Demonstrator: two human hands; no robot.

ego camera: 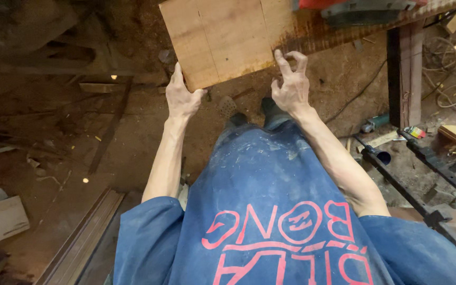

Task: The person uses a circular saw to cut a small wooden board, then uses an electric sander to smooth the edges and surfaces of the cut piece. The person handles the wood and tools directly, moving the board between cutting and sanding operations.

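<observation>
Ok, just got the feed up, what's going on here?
A person in a dusty blue shirt stands over a sawdust-covered floor, handling a pale wooden board. The left hand grips its near corner; the right hand touches its near edge with its fingertips. The board's far end lies on a workbench beside a red and grey power tool.

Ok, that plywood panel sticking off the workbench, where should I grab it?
Grip the plywood panel by its near overhanging edge, coming from below and your side. The left hand already pinches the near left corner; the right hand rests fingertips on the near edge. The far end lies under a red-and-grey tool.
</observation>
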